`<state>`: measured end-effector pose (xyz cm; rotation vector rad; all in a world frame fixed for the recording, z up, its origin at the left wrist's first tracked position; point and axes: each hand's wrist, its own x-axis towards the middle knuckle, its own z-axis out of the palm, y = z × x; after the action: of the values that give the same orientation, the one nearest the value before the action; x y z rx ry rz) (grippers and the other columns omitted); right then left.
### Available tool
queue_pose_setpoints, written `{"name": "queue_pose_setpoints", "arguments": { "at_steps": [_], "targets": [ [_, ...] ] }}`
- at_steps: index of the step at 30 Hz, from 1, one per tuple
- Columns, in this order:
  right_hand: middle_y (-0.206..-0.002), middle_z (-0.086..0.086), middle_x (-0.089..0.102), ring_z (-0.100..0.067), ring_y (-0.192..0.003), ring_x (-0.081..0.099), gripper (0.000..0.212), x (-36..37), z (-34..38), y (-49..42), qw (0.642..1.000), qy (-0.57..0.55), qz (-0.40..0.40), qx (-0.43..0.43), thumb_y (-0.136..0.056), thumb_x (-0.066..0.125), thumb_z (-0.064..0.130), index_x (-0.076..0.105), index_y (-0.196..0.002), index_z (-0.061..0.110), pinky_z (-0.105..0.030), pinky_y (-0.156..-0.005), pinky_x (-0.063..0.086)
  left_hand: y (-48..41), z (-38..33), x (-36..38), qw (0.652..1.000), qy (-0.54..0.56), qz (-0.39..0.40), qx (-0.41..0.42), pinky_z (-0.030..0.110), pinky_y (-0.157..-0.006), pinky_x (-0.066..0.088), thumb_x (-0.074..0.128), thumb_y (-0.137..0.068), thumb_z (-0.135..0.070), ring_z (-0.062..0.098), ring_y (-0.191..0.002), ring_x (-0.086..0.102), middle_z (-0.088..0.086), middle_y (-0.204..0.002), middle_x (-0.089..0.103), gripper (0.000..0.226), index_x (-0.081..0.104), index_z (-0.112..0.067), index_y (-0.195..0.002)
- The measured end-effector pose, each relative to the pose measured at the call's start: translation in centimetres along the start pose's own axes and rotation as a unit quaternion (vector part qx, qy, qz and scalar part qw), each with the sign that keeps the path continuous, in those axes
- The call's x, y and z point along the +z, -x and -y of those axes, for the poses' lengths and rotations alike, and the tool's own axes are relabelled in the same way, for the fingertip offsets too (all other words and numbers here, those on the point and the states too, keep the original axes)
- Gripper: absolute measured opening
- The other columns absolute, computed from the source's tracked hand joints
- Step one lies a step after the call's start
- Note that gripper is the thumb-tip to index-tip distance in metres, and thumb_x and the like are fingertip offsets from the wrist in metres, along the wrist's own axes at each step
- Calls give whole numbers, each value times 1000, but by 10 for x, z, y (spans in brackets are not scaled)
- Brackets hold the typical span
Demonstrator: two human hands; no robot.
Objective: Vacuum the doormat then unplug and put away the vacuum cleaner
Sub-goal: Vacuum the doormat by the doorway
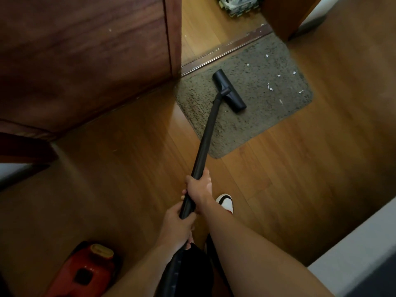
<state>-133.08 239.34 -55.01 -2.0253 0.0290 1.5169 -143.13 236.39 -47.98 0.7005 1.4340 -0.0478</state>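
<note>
A grey-brown doormat [263, 99] lies on the wooden floor in front of a door sill, with small white scraps scattered over its right half. The black vacuum floor head [229, 91] rests on the mat's left-middle part. Its long black wand [205, 144] runs back toward me. My right hand [199, 187] grips the wand higher up, and my left hand [176, 226] grips it just below, near the hose. The red vacuum cleaner body [85, 271] sits on the floor at the lower left.
A dark wooden door [85, 56] stands open at the upper left, its edge beside the mat. A patterned mat [237, 5] lies beyond the sill. My white shoe [225, 202] is on the floor. A pale wall or furniture edge [353, 254] is at lower right.
</note>
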Motion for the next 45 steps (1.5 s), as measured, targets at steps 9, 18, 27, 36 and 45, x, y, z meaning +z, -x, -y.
{"name": "queue_pose_setpoints", "arguments": {
  "at_steps": [9, 18, 27, 36, 45],
  "targets": [
    [-90, -13, 59, -14, -46, 57, 55, -15, 54, -42, 1000, -6, 1, 3, -95, 57, 8, 37, -142, 27, -32, -49, 56, -37, -55, 18, 1000, -17, 7, 0, 26, -44, 44, 62, -95, -20, 17, -44, 52, 8, -68, 57, 12, 64, -10, -91],
    [-93, -14, 58, -16, -50, 58, 47, -63, 113, -88, 1000, -12, 14, -2, -94, 58, 9, 37, -131, 30, -34, -53, 57, -70, -122, 70, 1000, -8, -8, -14, 28, -44, 44, 63, -96, -18, 22, -46, 49, 11, -71, 57, 12, 65, -6, -94],
    [-86, -10, 57, -13, -45, 57, 42, -105, 153, -123, 1000, -16, 1, -2, -96, 56, 11, 38, -131, 27, -33, -52, 56, -100, -165, 114, 1000, -20, 2, -8, 29, -44, 44, 62, -97, -19, 22, -45, 49, 12, -71, 56, 11, 64, -8, -96],
    [-91, -12, 57, -14, -47, 56, 45, -138, 186, -148, 1000, -27, 0, -1, -94, 58, 11, 39, -132, 26, -31, -50, 53, -118, -200, 149, 1000, -5, 10, -2, 28, -42, 42, 62, -97, -19, 20, -42, 48, 12, -71, 55, 11, 63, -9, -96],
    [-77, -10, 52, -16, -46, 49, 32, -159, 203, -156, 999, -37, -10, -23, -95, 55, 4, 43, -121, 17, -28, -45, 49, -133, -208, 171, 1000, 6, 11, 29, 28, -40, 41, 62, -96, -15, 24, -44, 46, 13, -70, 53, 14, 60, -1, -98]
  ]
}}
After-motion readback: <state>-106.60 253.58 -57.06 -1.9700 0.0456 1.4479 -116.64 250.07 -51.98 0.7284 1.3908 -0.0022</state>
